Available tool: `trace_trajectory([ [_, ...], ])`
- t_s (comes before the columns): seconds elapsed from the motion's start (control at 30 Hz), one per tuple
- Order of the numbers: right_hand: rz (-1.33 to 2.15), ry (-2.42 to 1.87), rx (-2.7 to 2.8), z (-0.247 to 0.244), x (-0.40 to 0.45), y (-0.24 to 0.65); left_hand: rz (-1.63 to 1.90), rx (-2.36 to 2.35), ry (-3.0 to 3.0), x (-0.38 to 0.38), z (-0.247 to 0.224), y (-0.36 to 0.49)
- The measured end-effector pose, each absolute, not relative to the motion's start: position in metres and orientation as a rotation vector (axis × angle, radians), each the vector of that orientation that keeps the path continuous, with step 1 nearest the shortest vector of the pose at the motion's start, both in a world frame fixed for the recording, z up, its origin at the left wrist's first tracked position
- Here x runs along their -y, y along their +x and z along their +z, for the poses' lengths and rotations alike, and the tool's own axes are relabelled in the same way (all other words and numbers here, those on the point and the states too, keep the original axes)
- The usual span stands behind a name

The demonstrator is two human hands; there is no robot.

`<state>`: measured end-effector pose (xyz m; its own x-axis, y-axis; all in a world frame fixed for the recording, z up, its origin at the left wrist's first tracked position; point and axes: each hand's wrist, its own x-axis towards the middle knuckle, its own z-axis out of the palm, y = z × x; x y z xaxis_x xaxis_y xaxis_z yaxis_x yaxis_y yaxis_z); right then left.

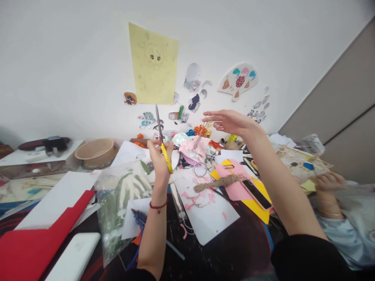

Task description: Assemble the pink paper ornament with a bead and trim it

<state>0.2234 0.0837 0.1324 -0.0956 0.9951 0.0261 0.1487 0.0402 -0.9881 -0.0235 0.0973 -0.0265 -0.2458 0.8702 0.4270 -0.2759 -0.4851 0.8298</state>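
Observation:
My left hand [159, 159] is closed around scissors with yellow handles [166, 158], and their blades point up toward the wall. My right hand [230, 121] is raised at the right of centre, fingers stretched toward the left. A thin string [205, 121] hangs at its fingertips, with a slender pale piece [198, 140] seeming to dangle from it. Behind that piece lies pink dotted cloth [187, 150]. Below the hands, a white sheet [202, 224] carries pink scraps [191, 199], and a roll of clear tape [200, 169] sits at its upper edge.
A twine bundle [219, 182] and a phone [257, 194] lie on coloured paper. At left are a clear bag [107, 218], red folder [35, 249], white box [74, 255] and beige bowl [95, 152]. Another person's hand [329, 181] is at right, near a wooden frame [304, 162].

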Motion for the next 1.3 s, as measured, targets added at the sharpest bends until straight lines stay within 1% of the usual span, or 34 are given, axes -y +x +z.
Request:
trace_trajectory([
  [0.27, 1.266, -1.024, 1.424, 0.130, -0.079, 0.194, 1.802, -0.861, 1.206, -0.094, -0.022, -0.025],
  [0.57, 1.193, -1.092, 1.404, 0.127, -0.088, 0.193, 1.772, -0.891, 1.252, -0.095, -0.025, -0.022],
  [0.8, 1.255, -1.065, 1.324, 0.120, -0.102, 0.206, 1.753, -0.892, 1.261, -0.097, -0.027, -0.019],
  [0.93, 1.200, -1.099, 1.380, 0.122, -0.102, 0.210, 1.758, -0.886, 1.251, -0.097, -0.029, -0.018],
  [1.17, 0.976, -1.210, 1.455, 0.126, -0.100, 0.217, 1.764, -0.924, 1.259, -0.096, -0.028, -0.020],
  [1.3, 0.945, -1.204, 1.459, 0.128, -0.099, 0.219, 1.739, -0.972, 1.324, -0.099, -0.031, -0.023],
])
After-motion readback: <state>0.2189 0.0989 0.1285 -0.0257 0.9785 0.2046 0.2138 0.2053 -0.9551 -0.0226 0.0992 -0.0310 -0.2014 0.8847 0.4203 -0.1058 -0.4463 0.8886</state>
